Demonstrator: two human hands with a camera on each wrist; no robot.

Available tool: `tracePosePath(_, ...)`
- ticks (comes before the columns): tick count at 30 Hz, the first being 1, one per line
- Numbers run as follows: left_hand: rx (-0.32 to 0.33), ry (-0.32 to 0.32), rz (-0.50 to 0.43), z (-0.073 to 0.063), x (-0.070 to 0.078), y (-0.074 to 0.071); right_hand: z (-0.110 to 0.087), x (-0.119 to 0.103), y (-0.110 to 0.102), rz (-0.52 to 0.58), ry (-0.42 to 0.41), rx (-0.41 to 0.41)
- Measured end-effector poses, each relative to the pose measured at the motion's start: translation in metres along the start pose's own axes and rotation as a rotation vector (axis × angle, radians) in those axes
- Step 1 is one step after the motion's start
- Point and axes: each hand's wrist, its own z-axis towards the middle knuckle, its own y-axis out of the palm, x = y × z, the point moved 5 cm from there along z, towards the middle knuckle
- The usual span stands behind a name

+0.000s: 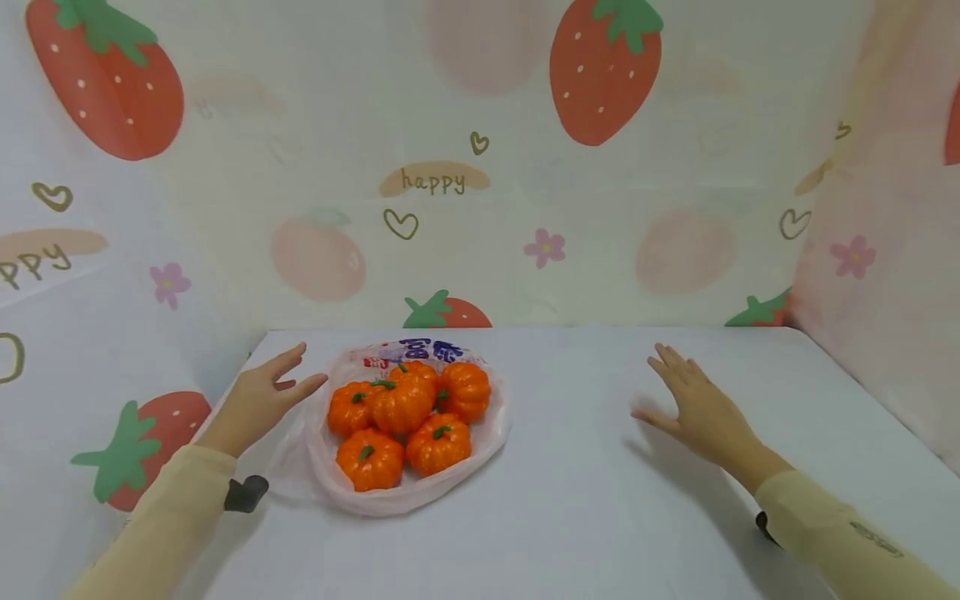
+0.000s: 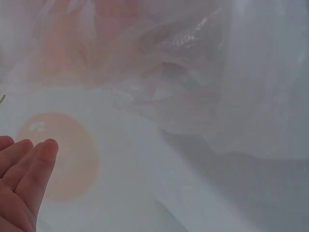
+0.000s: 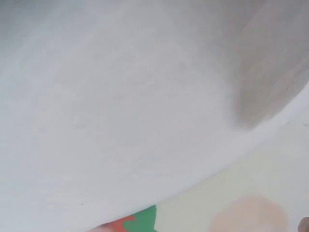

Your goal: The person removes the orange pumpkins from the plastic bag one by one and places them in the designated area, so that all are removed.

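Observation:
Several small orange toy pumpkins [image 1: 405, 404] with green stems sit heaped in a thin white plastic bag [image 1: 390, 502], its mouth spread wide and facing up. Just left of the bag is my left hand [image 1: 258, 400], thumb and fingers apart and holding nothing. In the left wrist view its fingers [image 2: 36, 176] show at the lower left, below the crinkled side of the bag [image 2: 125, 72]. My right hand [image 1: 701, 408] hovers over the right part of the table with fingers extended and nothing in it; only a fingertip [image 3: 303, 225] shows in the right wrist view.
A white-covered table [image 1: 570, 500] carries the bag. Behind it and at both sides hangs a pale cloth [image 1: 495, 250] printed with strawberries, hearts and flowers. Blue and red print [image 1: 431, 350] marks the bag's far edge. Dark wrist straps show below both sleeves.

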Motion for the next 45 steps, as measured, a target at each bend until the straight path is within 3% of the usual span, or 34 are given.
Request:
tracePosePath(7, 0.029, -0.032, -0.079, -0.006, 0.0, 0.007, 0.006, -0.007, -0.005, 0.108, 0.037, 0.044)
tracePosePath(15, 0.044, -0.07, -0.175, -0.011, 0.0, 0.013, 0.01, -0.031, 0.001, 0.3, 0.131, 0.021)
tracePosePath(20, 0.048, -0.09, -0.234, -0.013, 0.003, 0.016, 0.013, -0.051, 0.005, 0.324, 0.088, 0.033)
tracePosePath(27, 0.124, -0.097, -0.264, -0.012, 0.006, 0.016, 0.02, -0.075, 0.011, 0.372, 0.034, 0.056)
tracePosePath(36, 0.107, -0.149, -0.311, -0.016, 0.003, 0.025, 0.034, -0.114, 0.013, 0.375, -0.085, 0.053)
tracePosePath(45, 0.126, -0.155, -0.328, -0.015, -0.001, 0.03, 0.05, -0.146, 0.02, 0.363, -0.131, -0.019)
